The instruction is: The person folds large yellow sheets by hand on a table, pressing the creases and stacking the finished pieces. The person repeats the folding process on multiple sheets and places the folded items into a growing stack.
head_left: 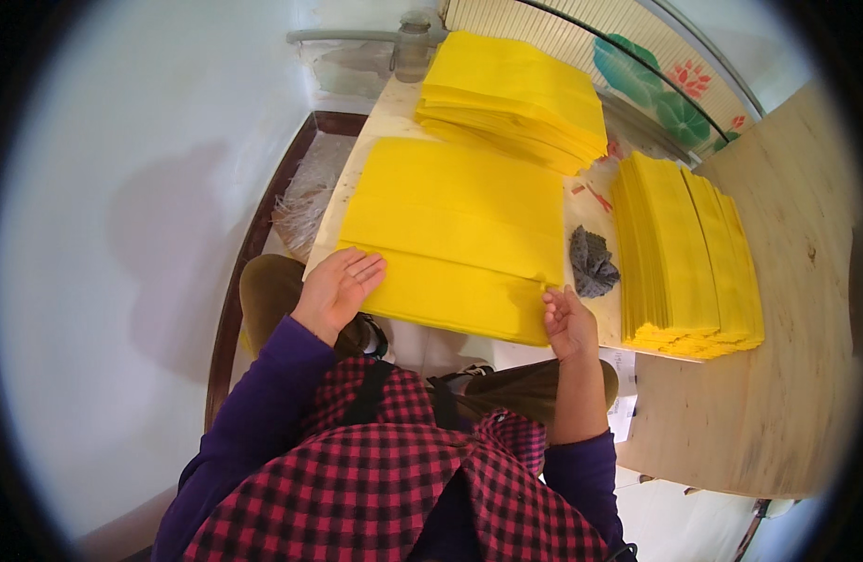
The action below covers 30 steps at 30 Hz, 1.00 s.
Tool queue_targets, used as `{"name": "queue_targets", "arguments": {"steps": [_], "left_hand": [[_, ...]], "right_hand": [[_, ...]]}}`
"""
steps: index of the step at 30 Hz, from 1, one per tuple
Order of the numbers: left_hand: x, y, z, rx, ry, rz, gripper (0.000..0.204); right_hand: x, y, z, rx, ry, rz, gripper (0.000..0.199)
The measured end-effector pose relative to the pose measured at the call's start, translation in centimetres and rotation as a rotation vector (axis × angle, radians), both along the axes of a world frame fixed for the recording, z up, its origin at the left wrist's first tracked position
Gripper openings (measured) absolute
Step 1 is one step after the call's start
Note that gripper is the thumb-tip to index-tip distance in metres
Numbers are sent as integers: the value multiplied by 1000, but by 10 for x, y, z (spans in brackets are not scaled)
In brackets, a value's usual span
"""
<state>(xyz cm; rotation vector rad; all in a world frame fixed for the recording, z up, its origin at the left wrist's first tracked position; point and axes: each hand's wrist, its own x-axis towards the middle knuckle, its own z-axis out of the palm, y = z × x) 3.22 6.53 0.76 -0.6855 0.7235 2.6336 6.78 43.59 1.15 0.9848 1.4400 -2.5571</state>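
A wide yellow cloth-like sheet [450, 201] lies in front of me, its near part folded over in a band that runs across it. My left hand [340, 288] rests at the left end of this band, fingers stretched out and lying on the yellow surface. At the band's right end is my right hand [570, 323], with curled fingers closed at the sheet's edge. The near edge of the sheet reaches past the table edge above my lap. Whether more layers lie beneath it, I cannot tell.
Behind the sheet stands a tall yellow stack [516, 89]; another yellow stack [684, 253] is to the right. Between them and the sheet lies a crumpled grey cloth [594, 262]. A glass jar [412, 47] stands at the back. A wooden board [759, 403] borders the right side.
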Motion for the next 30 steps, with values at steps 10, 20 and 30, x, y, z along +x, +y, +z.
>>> {"name": "queue_targets", "arguments": {"steps": [10, 20, 30], "left_hand": [[-44, -13, -14, -320, 94, 32, 27], [-43, -30, -12, -491, 112, -5, 18], [-58, -54, 13, -775, 42, -418, 30]], "right_hand": [[-37, 12, 5, 314, -61, 117, 22], [-17, 0, 16, 399, 4, 171, 20], [-31, 18, 12, 490, -45, 276, 28]]}}
